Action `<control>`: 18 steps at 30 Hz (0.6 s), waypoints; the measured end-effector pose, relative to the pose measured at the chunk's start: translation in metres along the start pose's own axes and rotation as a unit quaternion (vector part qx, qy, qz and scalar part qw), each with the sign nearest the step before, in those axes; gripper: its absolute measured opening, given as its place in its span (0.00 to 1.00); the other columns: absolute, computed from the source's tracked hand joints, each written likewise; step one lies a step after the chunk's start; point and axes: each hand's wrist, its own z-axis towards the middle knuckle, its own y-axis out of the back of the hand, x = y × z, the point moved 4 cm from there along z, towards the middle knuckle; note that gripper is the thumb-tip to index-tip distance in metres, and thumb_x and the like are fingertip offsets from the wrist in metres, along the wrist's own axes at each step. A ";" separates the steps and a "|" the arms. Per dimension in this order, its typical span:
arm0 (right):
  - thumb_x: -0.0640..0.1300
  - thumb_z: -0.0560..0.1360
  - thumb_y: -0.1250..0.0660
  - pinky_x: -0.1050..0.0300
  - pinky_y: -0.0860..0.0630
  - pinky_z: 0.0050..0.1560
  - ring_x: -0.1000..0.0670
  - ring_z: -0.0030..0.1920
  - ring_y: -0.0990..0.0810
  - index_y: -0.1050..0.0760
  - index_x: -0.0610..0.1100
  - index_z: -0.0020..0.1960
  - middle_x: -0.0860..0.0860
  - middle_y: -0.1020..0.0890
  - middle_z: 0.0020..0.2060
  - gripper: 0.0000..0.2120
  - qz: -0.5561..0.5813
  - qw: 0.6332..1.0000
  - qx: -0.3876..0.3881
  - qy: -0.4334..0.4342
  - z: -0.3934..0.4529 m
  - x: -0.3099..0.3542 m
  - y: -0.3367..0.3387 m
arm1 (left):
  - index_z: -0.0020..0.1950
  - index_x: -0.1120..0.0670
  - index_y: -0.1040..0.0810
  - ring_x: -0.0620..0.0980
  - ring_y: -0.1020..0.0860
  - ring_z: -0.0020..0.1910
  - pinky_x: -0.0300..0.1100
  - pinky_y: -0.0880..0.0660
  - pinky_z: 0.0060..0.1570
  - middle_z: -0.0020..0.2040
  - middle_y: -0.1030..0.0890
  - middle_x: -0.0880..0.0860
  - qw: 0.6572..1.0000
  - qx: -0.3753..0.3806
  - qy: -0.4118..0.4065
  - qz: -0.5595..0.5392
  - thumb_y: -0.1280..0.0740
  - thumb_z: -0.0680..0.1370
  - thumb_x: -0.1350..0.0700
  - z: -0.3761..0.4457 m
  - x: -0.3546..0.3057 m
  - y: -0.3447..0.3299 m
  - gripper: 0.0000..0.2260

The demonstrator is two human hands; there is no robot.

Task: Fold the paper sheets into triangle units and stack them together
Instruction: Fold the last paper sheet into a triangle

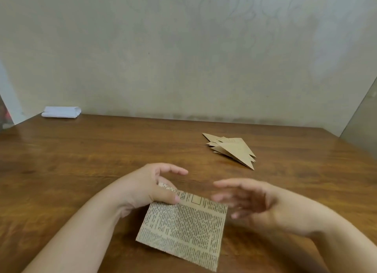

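fingers of left hand [146, 188] pinch the flat printed paper sheet [183, 230].

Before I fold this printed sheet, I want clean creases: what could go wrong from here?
Only the left hand pinches the printed sheet, at its far corner, so it may swing and crease crooked. The right hand is blurred, open beside it; a sweep could knock the sheet askew.

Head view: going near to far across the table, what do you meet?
Printed paper sheet pinched by the left hand → blurred right hand → stack of folded paper triangles → white folded bundle at the wall.
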 end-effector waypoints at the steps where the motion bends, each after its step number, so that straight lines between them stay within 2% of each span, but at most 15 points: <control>1: 0.24 0.72 0.38 0.58 0.26 0.59 0.51 0.58 0.22 0.32 0.57 0.69 0.50 0.22 0.63 0.35 -0.022 1.000 -0.018 -0.004 -0.001 -0.003 -0.003 | 0.61 0.43 0.25 0.54 0.16 0.46 0.42 0.21 0.44 0.47 0.14 0.55 1.000 0.019 0.003 0.002 0.24 0.68 0.64 0.001 0.001 -0.002 0.26; 3: 0.27 0.74 0.37 0.59 0.25 0.57 0.52 0.54 0.20 0.31 0.64 0.67 0.51 0.19 0.60 0.36 -0.048 0.998 -0.049 -0.001 0.000 -0.005 -0.010 | 0.64 0.43 0.28 0.56 0.16 0.48 0.44 0.21 0.46 0.47 0.15 0.57 0.999 0.035 0.008 0.001 0.25 0.70 0.64 0.003 0.003 -0.003 0.28; 5: 0.28 0.74 0.37 0.62 0.25 0.55 0.53 0.52 0.18 0.30 0.66 0.65 0.51 0.17 0.55 0.35 -0.076 0.994 -0.075 0.004 -0.001 -0.005 -0.016 | 0.64 0.43 0.28 0.58 0.16 0.48 0.48 0.21 0.49 0.47 0.15 0.59 1.000 0.024 0.008 -0.008 0.26 0.70 0.65 0.004 0.006 -0.001 0.28; 7: 0.27 0.75 0.37 0.65 0.26 0.55 0.55 0.52 0.18 0.24 0.61 0.62 0.53 0.16 0.52 0.30 -0.118 0.987 -0.110 0.010 -0.002 -0.001 -0.020 | 0.63 0.43 0.26 0.61 0.17 0.48 0.52 0.21 0.51 0.47 0.15 0.62 1.000 0.012 0.007 -0.022 0.25 0.70 0.65 0.005 0.008 0.002 0.28; 9: 0.29 0.75 0.36 0.66 0.26 0.55 0.57 0.52 0.17 0.18 0.54 0.57 0.55 0.16 0.52 0.23 -0.151 0.979 -0.135 0.023 -0.002 0.004 -0.023 | 0.63 0.44 0.25 0.60 0.16 0.46 0.51 0.20 0.46 0.46 0.15 0.61 1.000 0.007 0.008 -0.029 0.24 0.69 0.65 0.005 0.008 0.003 0.27; 11: 0.32 0.75 0.33 0.66 0.25 0.54 0.57 0.49 0.17 0.17 0.54 0.53 0.56 0.16 0.50 0.19 -0.150 0.975 -0.164 0.013 -0.001 0.004 -0.026 | 0.63 0.45 0.25 0.58 0.16 0.44 0.49 0.20 0.42 0.45 0.15 0.61 0.999 -0.001 0.012 -0.052 0.24 0.68 0.64 0.005 0.009 0.003 0.28; 13: 0.36 0.73 0.29 0.65 0.24 0.54 0.58 0.48 0.17 0.16 0.57 0.49 0.58 0.15 0.48 0.16 -0.141 0.968 -0.208 -0.003 0.001 0.002 -0.028 | 0.64 0.47 0.25 0.59 0.16 0.46 0.50 0.20 0.46 0.47 0.16 0.62 0.996 -0.012 0.011 -0.089 0.24 0.67 0.63 0.005 0.008 0.001 0.28; 16: 0.36 0.72 0.28 0.60 0.22 0.55 0.58 0.50 0.17 0.15 0.55 0.47 0.60 0.15 0.48 0.13 -0.082 0.958 -0.274 0.001 0.001 0.001 -0.025 | 0.65 0.45 0.27 0.56 0.17 0.52 0.55 0.24 0.59 0.52 0.16 0.57 0.989 -0.084 -0.002 -0.120 0.27 0.68 0.52 0.004 0.006 0.001 0.26; 18: 0.38 0.72 0.28 0.60 0.22 0.55 0.60 0.50 0.18 0.15 0.59 0.45 0.62 0.15 0.47 0.14 -0.063 0.942 -0.330 0.004 -0.004 0.000 -0.019 | 0.66 0.37 0.31 0.54 0.17 0.50 0.55 0.24 0.59 0.51 0.15 0.55 0.985 -0.139 -0.017 -0.104 0.32 0.69 0.43 0.002 -0.003 0.005 0.25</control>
